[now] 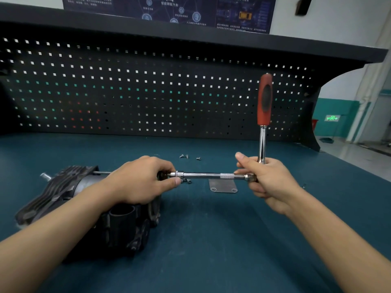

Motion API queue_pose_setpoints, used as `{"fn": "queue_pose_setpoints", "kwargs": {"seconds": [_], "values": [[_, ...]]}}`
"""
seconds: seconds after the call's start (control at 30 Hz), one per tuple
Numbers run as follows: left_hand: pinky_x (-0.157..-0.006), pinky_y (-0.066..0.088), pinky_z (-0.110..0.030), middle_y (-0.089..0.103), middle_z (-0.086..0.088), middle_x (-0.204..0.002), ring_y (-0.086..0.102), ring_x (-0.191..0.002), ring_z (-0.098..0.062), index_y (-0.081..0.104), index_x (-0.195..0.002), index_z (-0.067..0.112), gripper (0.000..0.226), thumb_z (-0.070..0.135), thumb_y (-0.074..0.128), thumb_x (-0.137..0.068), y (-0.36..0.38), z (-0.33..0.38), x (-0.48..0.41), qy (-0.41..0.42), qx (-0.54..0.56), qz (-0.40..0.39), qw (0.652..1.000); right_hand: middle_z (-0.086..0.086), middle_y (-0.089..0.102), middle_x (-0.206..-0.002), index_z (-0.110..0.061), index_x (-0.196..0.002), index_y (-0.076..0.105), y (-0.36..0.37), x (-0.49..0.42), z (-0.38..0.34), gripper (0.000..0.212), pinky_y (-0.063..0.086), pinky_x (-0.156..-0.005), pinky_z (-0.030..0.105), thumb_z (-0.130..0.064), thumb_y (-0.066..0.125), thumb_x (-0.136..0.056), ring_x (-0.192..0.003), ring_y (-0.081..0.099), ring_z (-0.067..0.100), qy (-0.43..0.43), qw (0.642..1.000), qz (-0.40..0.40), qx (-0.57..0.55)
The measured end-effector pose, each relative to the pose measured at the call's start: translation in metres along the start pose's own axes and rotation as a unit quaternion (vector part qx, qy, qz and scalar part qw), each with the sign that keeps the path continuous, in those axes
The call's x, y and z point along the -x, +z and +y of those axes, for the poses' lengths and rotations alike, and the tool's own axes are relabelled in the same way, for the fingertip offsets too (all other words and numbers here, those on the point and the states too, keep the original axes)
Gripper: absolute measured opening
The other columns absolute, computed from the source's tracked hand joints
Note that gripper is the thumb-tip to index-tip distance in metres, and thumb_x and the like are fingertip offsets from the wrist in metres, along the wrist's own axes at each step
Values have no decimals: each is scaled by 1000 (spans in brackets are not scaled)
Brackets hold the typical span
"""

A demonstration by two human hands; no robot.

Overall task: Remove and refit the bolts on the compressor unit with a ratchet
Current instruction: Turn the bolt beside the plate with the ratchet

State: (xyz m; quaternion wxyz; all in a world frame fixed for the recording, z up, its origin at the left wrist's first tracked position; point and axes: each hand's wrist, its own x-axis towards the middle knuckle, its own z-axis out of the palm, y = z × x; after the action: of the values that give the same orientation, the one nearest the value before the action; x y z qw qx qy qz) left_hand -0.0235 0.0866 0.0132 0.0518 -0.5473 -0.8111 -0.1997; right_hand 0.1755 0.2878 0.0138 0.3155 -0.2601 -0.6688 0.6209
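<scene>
Head view: our left grip (143, 180) pinches the extension (207, 175) over the compressor (63, 187); our right grip (266, 182) clasps the ratchet (264, 102) head, handle upright above it; bolts (187, 156) lie beyond.

Your compressor unit (53, 193) lies on the table (211, 240) at your left, under your left forearm. Your left hand (139, 180) pinches the extension bar (207, 175) at its left end, by the unit's right side. Your right hand (266, 180) grips the ratchet (264, 102) at the bar's right end, handle upright. A plate (223, 188) lies just beyond the bar, loose bolts (187, 156) farther back, and the pegboard (148, 92) behind all.
</scene>
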Motion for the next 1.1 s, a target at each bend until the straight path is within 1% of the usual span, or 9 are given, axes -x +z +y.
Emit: {"fn": "queue_pose_setpoints", "kwargs": {"seconds": [0.2, 0.33, 0.47, 0.6, 0.67, 0.8, 0.9, 1.0, 1.1], "values": [[-59, 36, -27, 59, 28, -75, 53, -72, 4, 64, -101, 47, 20, 61, 51, -93, -1, 0, 1, 15, 13, -9, 1000, 4, 73, -68, -7, -97, 64, -1, 1, -2, 43, 18, -31, 16, -48, 73, -84, -32, 26, 6, 54, 998, -1, -23], [-59, 36, -28, 59, 25, -73, 53, -70, 0, 63, -93, 48, 19, 62, 49, -92, -2, 0, 0, 24, 21, -13, 999, 7, 65, -77, -6, -98, 63, -3, -1, -3, 41, 17, -30, 15, -45, 69, -90, -31, 26, 6, 86, 994, 5, -69], [-59, 36, -29, 59, 27, -73, 53, -70, 0, 61, -88, 48, 18, 61, 49, -93, -1, -1, 0, 24, 18, -12, 999, 7, 59, -81, -21, -99, 55, -4, -4, 1, 23, 18, -29, 16, -43, 61, -96, -30, 29, 7, 134, 983, -17, -121], [-60, 37, -29, 59, 28, -75, 53, -70, 0, 60, -87, 49, 17, 61, 50, -93, -1, -2, -1, 22, 20, -12, 1000, 1, 64, -66, -19, -91, 57, -4, -6, 5, 32, 26, -33, 18, -50, 60, -95, -35, 37, 11, 142, 986, -12, -83], [-61, 39, -29, 60, 29, -77, 53, -72, 2, 61, -88, 48, 18, 61, 50, -93, -1, -1, -1, 23, 17, -10, 1000, 1, 61, -70, -14, -91, 62, -6, -6, 6, 40, 26, -33, 20, -53, 62, -93, -36, 37, 10, 136, 988, -9, -67], [-60, 38, -29, 59, 30, -74, 53, -70, 4, 62, -88, 45, 20, 61, 49, -93, 0, -1, -1, 21, 18, -10, 1000, -4, 61, -63, -11, -92, 68, -11, -7, 9, 43, 24, -36, 19, -53, 73, -81, -38, 31, 7, 64, 997, -27, -24], [-58, 35, -28, 58, 31, -72, 52, -68, 4, 62, -88, 45, 23, 61, 48, -94, 0, -1, 0, 18, 13, -7, 1000, 4, 68, -73, -16, -82, 71, -16, -7, 12, 40, 32, -40, 20, -47, 83, -59, -43, 39, 12, -42, 997, -47, 46], [-60, 39, -28, 62, 24, -75, 54, -71, 0, 63, -89, 42, 25, 60, 47, -95, -1, 0, 1, 17, 7, -6, 1000, 15, 65, -69, -11, -71, 71, -22, -9, 14, 38, 41, -46, 27, -41, 87, -56, -49, 49, 19, -117, 984, -66, 113], [-65, 45, -30, 64, 19, -78, 56, -73, -1, 62, -88, 43, 24, 59, 47, -96, -1, 1, 1, 15, 8, -9, 1000, 19, 71, -84, -16, -67, 74, -23, -9, 14, 30, 42, -53, 34, -42, 86, -56, -54, 50, 24, -164, 974, -85, 129]]}}
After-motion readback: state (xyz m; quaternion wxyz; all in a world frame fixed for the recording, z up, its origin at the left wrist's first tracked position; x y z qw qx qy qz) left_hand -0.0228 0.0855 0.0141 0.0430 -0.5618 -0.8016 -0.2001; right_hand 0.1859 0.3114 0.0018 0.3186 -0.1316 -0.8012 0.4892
